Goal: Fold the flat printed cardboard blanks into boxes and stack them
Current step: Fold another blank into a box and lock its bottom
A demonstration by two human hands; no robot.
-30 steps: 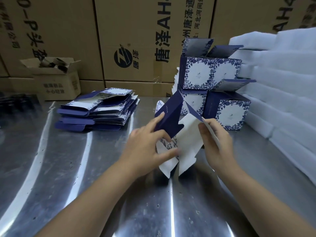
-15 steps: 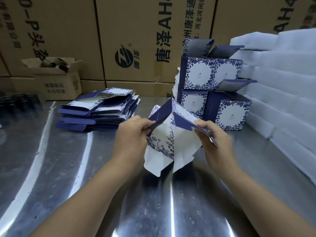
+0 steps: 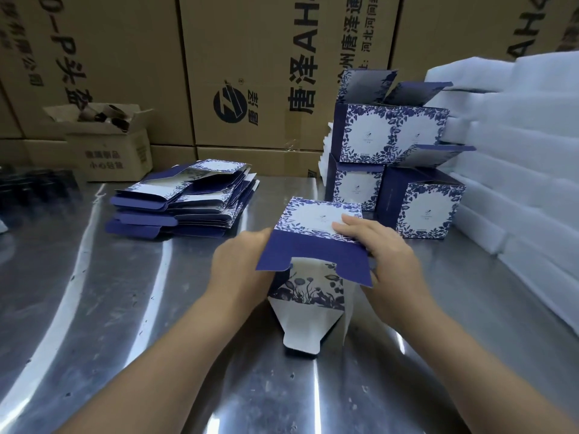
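Just behind the held blank (image 3: pixel 316 214) stand stacked boxes (image 3: pixel 391 136).

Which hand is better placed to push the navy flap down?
Probably the right hand: its fingers rest on the box top beside the navy flap; the left hand holds the box's side.

Moderate cool indoor light, white glare streaks curving across the steel table (image 3: pixel 94 308) (brightest at left), dark shadow under the half-folded blank (image 3: pixel 313 255), foam stack (image 3: pixel 517 170) slightly washed out, fisheye bending at edges, mild overall softness.
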